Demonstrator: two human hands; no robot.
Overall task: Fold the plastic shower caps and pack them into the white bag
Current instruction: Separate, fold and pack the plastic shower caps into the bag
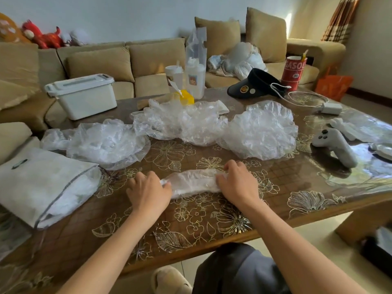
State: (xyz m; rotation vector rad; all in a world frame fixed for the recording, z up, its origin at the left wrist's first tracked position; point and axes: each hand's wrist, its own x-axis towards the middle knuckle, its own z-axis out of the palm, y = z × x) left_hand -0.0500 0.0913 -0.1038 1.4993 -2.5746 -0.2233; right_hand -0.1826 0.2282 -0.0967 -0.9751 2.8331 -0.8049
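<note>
Near the table's (212, 219) front edge lies a cap (191, 182), folded into a long flat strip running left to right. The left hand (148, 193) grips its left end with curled fingers. The right hand (237, 181) holds its right end, fingers bent over the plastic and knuckles up. Both hands rest on the table. Left of the cap, the white bag (42, 183) lies flat with its open mouth turned toward the cap and white contents showing inside. Beyond the cap, three loose caps sit crumpled in a row: one to the left (106, 141), one straight behind (182, 122), one to the right (261, 128). Right of the cap, apart from it, lies a grey controller (335, 145). Far behind the cap stand a white lidded box (82, 94) and a black visor (256, 83).
</note>
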